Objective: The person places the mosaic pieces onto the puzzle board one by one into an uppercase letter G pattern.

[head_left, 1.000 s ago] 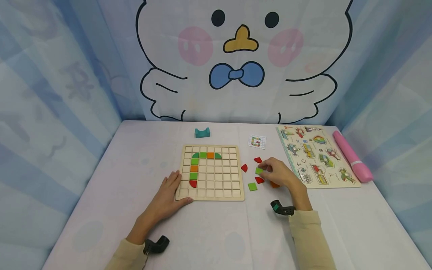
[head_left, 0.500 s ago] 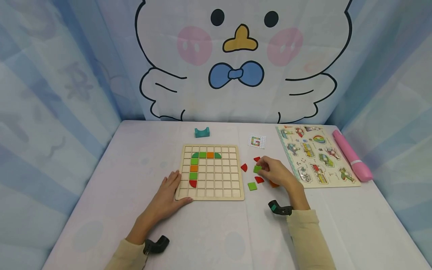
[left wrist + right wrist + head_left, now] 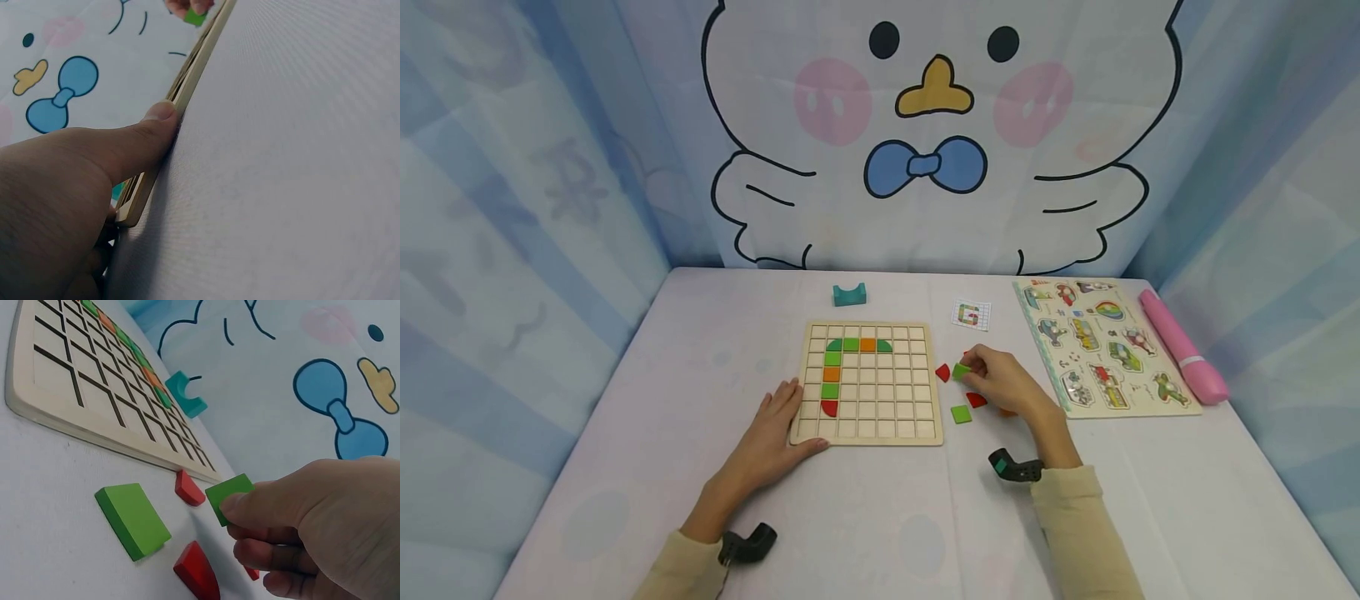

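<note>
My left hand (image 3: 767, 437) rests at the near left corner of a wooden grid board (image 3: 880, 442), its thumb against the front edge and its fingers along the left side. Between thumb and fingertips, my right hand (image 3: 1007, 382) pinches a green square tile (image 3: 219, 492), held up right of the board. Below it lie another green square tile (image 3: 132, 520), a red quarter-round tile (image 3: 189, 489) by the board's edge and a second red tile (image 3: 197, 572). An orange piece (image 3: 1007, 412) is mostly hidden under the right hand. Green, orange and red tiles form a hooked line in the board's cells.
Behind the board stands a teal notched block (image 3: 849, 295). A small pattern card (image 3: 972, 314) lies at the back, right of the board. Farther right are a picture puzzle board (image 3: 1097, 354) and a pink cylinder-shaped case (image 3: 1180, 342).
My right hand has lifted the green square tile from among the loose pieces and moved it a little left, toward the board. The left hand stays in place.
</note>
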Demonstrator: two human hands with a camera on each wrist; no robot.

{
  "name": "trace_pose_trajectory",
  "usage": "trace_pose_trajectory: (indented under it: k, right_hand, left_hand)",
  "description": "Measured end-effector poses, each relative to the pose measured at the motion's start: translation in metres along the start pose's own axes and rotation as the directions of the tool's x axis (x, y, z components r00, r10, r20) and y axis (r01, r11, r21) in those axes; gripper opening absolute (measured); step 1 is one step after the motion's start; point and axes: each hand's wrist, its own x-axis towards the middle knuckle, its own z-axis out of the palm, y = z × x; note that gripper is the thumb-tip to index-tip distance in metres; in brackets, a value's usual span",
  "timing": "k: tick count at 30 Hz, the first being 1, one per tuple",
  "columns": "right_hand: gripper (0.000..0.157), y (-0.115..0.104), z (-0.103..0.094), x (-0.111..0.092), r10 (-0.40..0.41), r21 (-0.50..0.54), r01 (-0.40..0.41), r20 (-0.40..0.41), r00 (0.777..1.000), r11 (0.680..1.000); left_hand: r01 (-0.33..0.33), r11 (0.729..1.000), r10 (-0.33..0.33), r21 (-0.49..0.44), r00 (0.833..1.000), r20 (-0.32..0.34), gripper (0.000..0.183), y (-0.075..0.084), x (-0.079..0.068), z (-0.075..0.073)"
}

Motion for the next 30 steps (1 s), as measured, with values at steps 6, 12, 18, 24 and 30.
trace_pose_trajectory:
  k: [6,12,18,24,30]
  right_hand:
    - [0.020,-0.008,0.002,-0.002,-0.006,0.007,0.006,-0.003,1.000,1.000]
    - [0.019,-0.017,0.006,-0.001,-0.005,0.013,0.005,0.011,1.000,1.000]
    - [0.016,-0.030,0.011,0.003,-0.069,0.010,0.069,0.012,0.998,0.998]
    - [0.014,-0.040,0.017,0.006,-0.133,-0.002,0.133,0.010,0.991,0.991]
    - [0.011,-0.048,0.021,0.009,-0.178,-0.002,0.178,0.012,0.984,0.984]
  left_hand:
    - [0.002,1.000,-0.002,-0.002,1.000,0.020,0.100,-0.001,0.001,0.001]
    - [0.008,1.000,-0.008,0.001,1.000,0.023,0.100,0.000,0.001,0.003]
    - [0.004,1.000,-0.004,-0.001,1.000,0.007,0.100,0.000,0.000,0.001]
    - [0.006,1.000,-0.006,0.008,1.000,0.009,0.100,0.000,0.001,0.000]
    - [0.007,1.000,-0.007,0.009,1.000,0.008,0.099,0.000,0.001,0.000]
